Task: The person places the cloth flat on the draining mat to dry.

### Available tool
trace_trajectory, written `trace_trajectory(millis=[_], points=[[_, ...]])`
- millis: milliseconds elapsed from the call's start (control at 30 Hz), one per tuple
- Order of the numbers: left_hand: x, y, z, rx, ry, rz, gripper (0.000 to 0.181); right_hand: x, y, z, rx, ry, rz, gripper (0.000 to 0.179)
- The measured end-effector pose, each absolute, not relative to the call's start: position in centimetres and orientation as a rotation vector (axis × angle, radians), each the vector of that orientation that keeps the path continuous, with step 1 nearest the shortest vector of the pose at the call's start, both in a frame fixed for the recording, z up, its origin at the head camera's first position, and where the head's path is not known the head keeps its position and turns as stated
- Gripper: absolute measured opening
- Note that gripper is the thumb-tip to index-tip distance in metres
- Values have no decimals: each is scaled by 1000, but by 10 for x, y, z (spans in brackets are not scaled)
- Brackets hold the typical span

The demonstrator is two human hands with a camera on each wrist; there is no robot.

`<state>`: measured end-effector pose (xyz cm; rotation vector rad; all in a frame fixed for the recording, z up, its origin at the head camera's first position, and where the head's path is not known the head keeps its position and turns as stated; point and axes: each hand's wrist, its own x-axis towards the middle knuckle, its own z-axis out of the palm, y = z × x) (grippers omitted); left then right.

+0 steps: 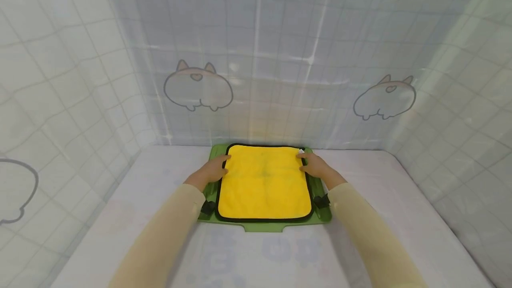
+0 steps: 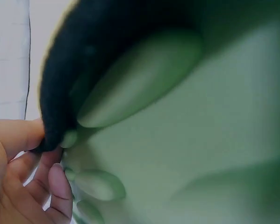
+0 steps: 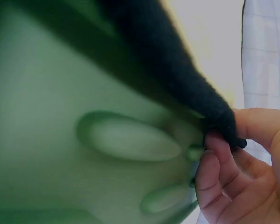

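A yellow cloth (image 1: 264,181) with a black edge lies spread over a green plastic board (image 1: 264,226). My left hand (image 1: 210,170) pinches the cloth's left edge near its far corner. On the opposite side, my right hand (image 1: 317,166) pinches the right edge, just below a small white tag (image 1: 302,151). In the left wrist view, the thumb and fingers of the left hand (image 2: 25,172) close on the black edging (image 2: 60,88). The right wrist view has the right hand (image 3: 252,172) gripping the edging (image 3: 177,70) likewise, fingertips right by the board's raised oval bumps (image 3: 130,140).
Black patches (image 1: 208,208) sit on the board's left side, and a similar black piece (image 1: 321,201) on its right. The board rests on a pale, faintly printed table surface (image 1: 256,261). Behind and at both sides stand gridded white sheets (image 1: 280,79) with cartoon drawings.
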<state>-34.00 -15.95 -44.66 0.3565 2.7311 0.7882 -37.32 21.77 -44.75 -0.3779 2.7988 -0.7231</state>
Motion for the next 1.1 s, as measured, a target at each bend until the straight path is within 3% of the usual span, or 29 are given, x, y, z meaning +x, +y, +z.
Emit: trace_trajectory(millis=[400,667,1100], points=[[-352,-154,-442,249,2725,895,58,-382,219,-449,-265,2673,-1128,45],[-360,-154,-444,228,2774,918,71,-383,222,-449,-221,2695,-1251,43],[-358,-148,-448,206,2739,854,71,-387,217,-453,-248,2728,-917,53]])
